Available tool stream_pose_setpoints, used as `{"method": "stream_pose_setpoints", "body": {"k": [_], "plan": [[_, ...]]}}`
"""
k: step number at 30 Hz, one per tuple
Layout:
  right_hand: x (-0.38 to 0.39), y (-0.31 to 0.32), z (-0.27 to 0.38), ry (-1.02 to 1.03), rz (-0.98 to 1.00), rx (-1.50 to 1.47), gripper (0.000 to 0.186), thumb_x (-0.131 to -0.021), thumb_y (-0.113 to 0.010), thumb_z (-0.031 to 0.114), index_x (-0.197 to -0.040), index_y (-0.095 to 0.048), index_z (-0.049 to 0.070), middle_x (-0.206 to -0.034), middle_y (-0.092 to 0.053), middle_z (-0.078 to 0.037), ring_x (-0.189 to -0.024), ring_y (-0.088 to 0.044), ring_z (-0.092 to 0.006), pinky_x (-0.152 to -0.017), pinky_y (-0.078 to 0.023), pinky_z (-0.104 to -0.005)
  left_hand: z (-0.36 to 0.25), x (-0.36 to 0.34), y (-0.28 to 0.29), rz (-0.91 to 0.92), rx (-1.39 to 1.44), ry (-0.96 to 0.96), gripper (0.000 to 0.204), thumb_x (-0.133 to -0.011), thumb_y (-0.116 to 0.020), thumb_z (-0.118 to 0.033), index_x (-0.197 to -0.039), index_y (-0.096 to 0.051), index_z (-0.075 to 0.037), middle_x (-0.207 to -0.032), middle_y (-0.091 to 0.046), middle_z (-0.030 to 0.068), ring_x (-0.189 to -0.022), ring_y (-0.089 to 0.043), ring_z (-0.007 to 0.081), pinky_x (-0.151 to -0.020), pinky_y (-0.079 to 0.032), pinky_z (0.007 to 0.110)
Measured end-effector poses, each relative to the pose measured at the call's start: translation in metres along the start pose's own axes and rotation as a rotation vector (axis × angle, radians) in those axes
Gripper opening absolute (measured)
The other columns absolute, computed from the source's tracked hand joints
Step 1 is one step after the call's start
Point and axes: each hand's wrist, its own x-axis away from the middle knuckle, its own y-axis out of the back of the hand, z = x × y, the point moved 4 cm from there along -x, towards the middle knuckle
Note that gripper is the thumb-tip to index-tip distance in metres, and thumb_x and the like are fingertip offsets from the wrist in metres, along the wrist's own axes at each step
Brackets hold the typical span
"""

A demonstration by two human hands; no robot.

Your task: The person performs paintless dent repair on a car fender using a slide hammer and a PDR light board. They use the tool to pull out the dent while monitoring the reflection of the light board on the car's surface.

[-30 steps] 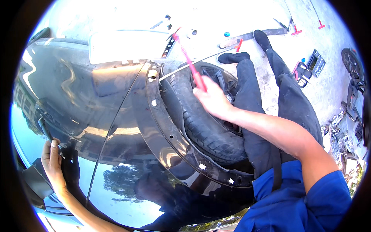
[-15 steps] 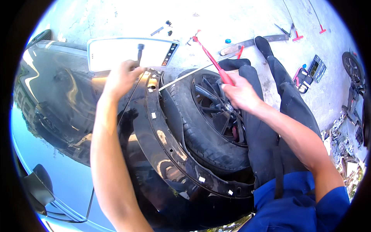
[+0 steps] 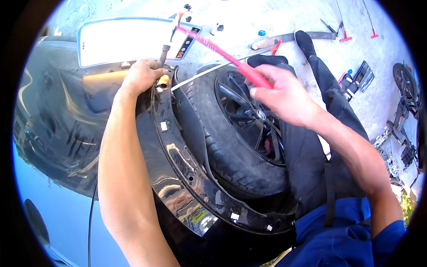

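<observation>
My left hand (image 3: pixel 138 80) is closed round a short dark rod-like tool (image 3: pixel 163 55), held upright at the upper corner of the dark car fender's edge (image 3: pixel 191 187), beside a yellowish metal fitting (image 3: pixel 163 81). My right hand (image 3: pixel 282 93) grips the red handle of a long hammer-like tool (image 3: pixel 222 55), raised diagonally with its small head up and to the left, above the white panel. Under it, a long thin metal bar (image 3: pixel 200 75) slants out of the gap between fender and tyre (image 3: pixel 227 151); the spoked wheel (image 3: pixel 249 115) is partly behind my right hand.
A white lamp panel (image 3: pixel 124 38) lies beyond the fender. My legs (image 3: pixel 338 115) stretch over the concrete. Red T-handled rods (image 3: pixel 345 38), a flat strip (image 3: pixel 311 36), a tool case (image 3: pixel 364 75) and a motorbike (image 3: pixel 407 89) with scrap pieces are around them.
My left hand has moved from low on the left body panel up to the fender's upper edge with its tool. The red tool has shifted left and now lies more diagonally.
</observation>
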Motion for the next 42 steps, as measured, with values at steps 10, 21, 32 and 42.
{"method": "stream_pose_setpoints", "body": {"k": [10, 21, 32, 42], "plan": [[-0.006, -0.027, -0.004, -0.132, -0.062, -0.14, 0.021, -0.094, -0.058, 0.016, -0.105, -0.054, -0.001, -0.078, -0.061, -0.012, -0.067, -0.064, -0.0187, -0.062, -0.052, -0.0364, -0.003, -0.002, -0.004, 0.007, 0.027, -0.061, 0.034, -0.091, -0.074, -0.027, -0.1, -0.073, 0.006, -0.077, -0.068, 0.0105, -0.071, -0.06, 0.0174, -0.071, -0.049, 0.035], [-0.013, -0.017, -0.007, -0.049, -0.4, -0.415, 0.019, -0.092, -0.056, 0.015, -0.102, -0.056, -0.002, -0.075, -0.064, -0.015, -0.062, -0.064, -0.0212, -0.058, -0.051, -0.0364, -0.004, -0.004, -0.002, 0.05, 0.057, -0.027, 0.027, -0.087, -0.073, -0.021, -0.104, -0.076, 0.0, -0.08, -0.071, 0.0129, -0.078, -0.066, 0.02, -0.078, -0.051, 0.037], [-0.02, 0.011, 0.006, 0.049, -0.517, -0.619, 0.021, -0.095, -0.056, 0.019, -0.1, -0.058, -0.001, -0.075, -0.062, -0.007, -0.054, -0.058, -0.0149, -0.049, -0.046, -0.0323, -0.001, 0.0, -0.004, 0.038, 0.094, -0.013, 0.03, -0.089, -0.073, -0.024, -0.098, -0.072, 0.005, -0.079, -0.068, 0.0084, -0.072, -0.06, 0.0174, -0.074, -0.049, 0.035], [-0.022, 0.001, 0.015, -0.155, -0.23, -0.483, 0.028, -0.09, -0.059, 0.018, -0.108, -0.06, -0.004, -0.079, -0.065, -0.011, -0.071, -0.064, -0.0188, -0.067, -0.052, -0.0356, 0.005, 0.002, -0.004, -0.046, 0.133, 0.005, 0.032, -0.094, -0.072, -0.025, -0.106, -0.072, 0.005, -0.082, -0.069, 0.0094, -0.076, -0.061, 0.0158, -0.075, -0.049, 0.034]]}}
